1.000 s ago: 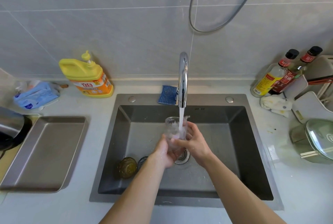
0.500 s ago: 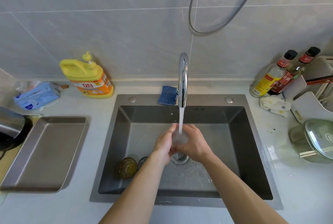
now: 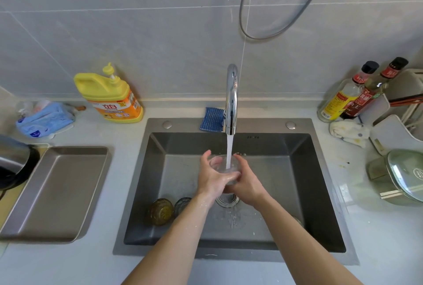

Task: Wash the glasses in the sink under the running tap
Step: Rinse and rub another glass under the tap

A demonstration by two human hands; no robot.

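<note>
A clear glass [image 3: 223, 165] stands upright under the chrome tap [image 3: 231, 99], and the water stream falls straight into its mouth. My left hand [image 3: 211, 178] grips the glass from the left and front. My right hand [image 3: 248, 181] wraps round its right side. Both are over the middle of the dark grey sink [image 3: 304, 170]. On the sink floor at the left lie an amber glass [image 3: 161, 212] and a bluish-grey glass [image 3: 182, 205], side by side. The drain [image 3: 227, 201] shows just below my hands.
A yellow dish-soap bottle [image 3: 112, 97] and a blue packet [image 3: 44, 119] stand at the back left. A metal tray [image 3: 53, 190] lies left of the sink. A blue sponge [image 3: 211, 118] sits behind the tap. Sauce bottles [image 3: 350, 97], a cloth [image 3: 349, 132] and a lidded glass dish [image 3: 402, 177] crowd the right counter.
The glass was tipped over with both hands closed round it half a second ago. Now it is upright again and water pours into its open mouth.
</note>
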